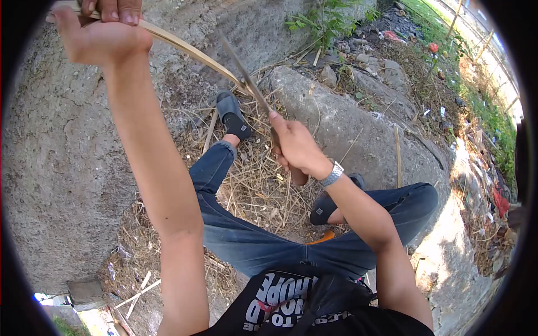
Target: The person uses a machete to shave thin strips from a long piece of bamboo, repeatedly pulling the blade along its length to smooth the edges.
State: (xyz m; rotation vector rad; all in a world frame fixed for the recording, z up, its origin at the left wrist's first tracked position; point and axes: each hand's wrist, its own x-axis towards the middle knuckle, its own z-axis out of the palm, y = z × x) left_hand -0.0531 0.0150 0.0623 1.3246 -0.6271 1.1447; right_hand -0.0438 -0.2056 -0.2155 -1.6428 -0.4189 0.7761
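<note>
My left hand (103, 33) is raised at the top left, its fingers closed on one end of a long, pale split strip (185, 47). The strip bends down to the right, and its far end lies near the blade of a long knife (246, 75). Wrapped round the knife's handle is my right hand (297, 147), a metal watch on its wrist. The blade points up and left; whether it touches the strip I cannot tell. Fingers of a hand (115, 10) also show at the top edge, over the strip.
Shavings and thin strips (258, 187) litter the ground between my legs. A large rock (347, 123) lies to the right, with a rough concrete wall (61, 168) to the left. My sandalled foot (230, 112) is below the strip. A green plant (325, 22) grows behind.
</note>
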